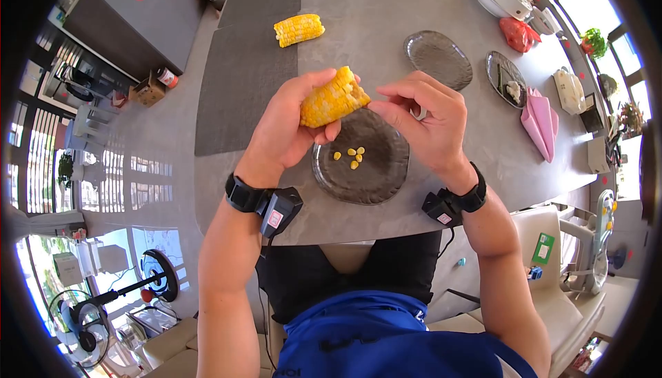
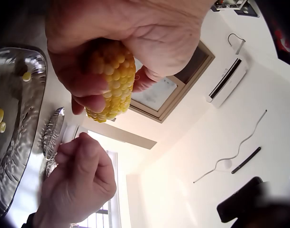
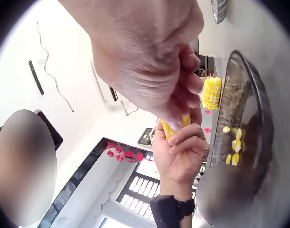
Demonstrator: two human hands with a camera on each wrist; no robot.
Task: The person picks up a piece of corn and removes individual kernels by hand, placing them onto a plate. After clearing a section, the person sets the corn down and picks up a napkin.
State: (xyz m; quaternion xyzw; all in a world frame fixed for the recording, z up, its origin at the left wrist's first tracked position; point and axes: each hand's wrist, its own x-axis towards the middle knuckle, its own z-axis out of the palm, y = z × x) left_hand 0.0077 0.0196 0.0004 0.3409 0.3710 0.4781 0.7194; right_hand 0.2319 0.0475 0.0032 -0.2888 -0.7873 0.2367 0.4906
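Head view showed the left hand wrapped around a corn cob, tilted up by the far rim of a dark plate where a few loose kernels lay. The right hand was narrow, thumb and forefinger close together beside the cob's partly bare end; whether they pinched a kernel, I could not tell. Doing this well, I judged, called for a steady left grip without squeezing (plump kernels would likely burst), the bare patch turned toward the thumb, and each kernel rolled sideways into that gap. Holding the cob lower, squarely over the plate, seemed likelier to catch strays.
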